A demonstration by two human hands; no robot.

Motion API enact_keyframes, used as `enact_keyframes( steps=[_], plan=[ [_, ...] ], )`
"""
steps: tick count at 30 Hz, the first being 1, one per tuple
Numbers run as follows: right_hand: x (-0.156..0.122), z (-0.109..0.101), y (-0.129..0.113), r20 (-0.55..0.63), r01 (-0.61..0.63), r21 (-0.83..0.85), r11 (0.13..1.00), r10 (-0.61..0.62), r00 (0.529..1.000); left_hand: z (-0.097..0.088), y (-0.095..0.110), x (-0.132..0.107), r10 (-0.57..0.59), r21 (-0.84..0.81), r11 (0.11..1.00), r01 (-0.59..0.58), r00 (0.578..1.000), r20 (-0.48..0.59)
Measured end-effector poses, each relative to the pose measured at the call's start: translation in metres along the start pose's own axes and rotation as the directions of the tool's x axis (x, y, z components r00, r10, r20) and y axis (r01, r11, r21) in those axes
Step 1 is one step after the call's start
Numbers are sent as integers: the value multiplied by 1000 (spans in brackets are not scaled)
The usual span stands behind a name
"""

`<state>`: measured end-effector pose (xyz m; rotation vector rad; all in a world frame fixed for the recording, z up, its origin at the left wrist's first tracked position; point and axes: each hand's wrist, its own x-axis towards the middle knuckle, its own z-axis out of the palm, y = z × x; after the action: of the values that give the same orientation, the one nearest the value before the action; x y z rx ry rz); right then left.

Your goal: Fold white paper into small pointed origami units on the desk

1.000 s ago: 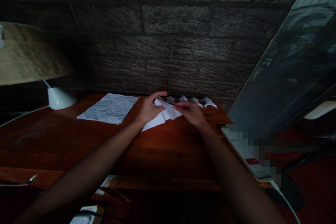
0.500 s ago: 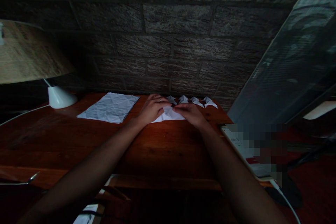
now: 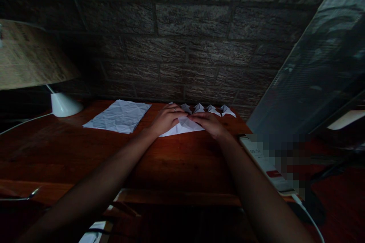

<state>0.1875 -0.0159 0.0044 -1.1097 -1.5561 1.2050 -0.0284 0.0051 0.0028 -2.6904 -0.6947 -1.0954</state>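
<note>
A partly folded sheet of white paper (image 3: 182,127) lies on the wooden table (image 3: 182,163), between my two hands. My left hand (image 3: 167,119), with a ring on one finger, presses on its left side, thumb on the paper. From the right, my right hand (image 3: 210,122) pinches the paper's upper fold with thumb and fingers. Both sets of fingertips nearly meet at the top of the sheet. Just behind them stands a row of several small folded paper shapes (image 3: 213,110), part of it hidden by my hands.
Creased white sheets (image 3: 119,116) lie to the left. Beyond them is a lamp with a white base (image 3: 65,105) and a wide shade (image 3: 31,57). A tablet-like device (image 3: 266,165) with a white cable sits at the right edge. A stone-block wall (image 3: 171,53) rises behind the table.
The paper's lower edge has come slightly toward me and now shows as one broader flap. Both hands have shifted only a little and still hold the paper.
</note>
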Motion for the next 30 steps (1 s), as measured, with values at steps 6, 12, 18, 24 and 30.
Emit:
enact_keyframes(
  steps=[6,12,18,24,30],
  plan=[
    [1,-1,0,2,-29,-21,999,29,1000,3,2,-1,-14,-42,999,13,1000,-26],
    [1,-1,0,14,-30,11,999,30,999,7,6,-1,-72,-118,991,63,995,-73],
    [1,-1,2,11,-26,-4,1000,26,1000,10,7,-1,-97,-138,987,82,990,-104],
    [1,-2,4,34,-42,-49,998,44,998,12,6,-3,-114,-142,985,103,991,-70],
    [-4,-4,-1,62,-96,16,995,95,994,10,7,-2,-118,-132,985,108,990,-70]
  ],
)
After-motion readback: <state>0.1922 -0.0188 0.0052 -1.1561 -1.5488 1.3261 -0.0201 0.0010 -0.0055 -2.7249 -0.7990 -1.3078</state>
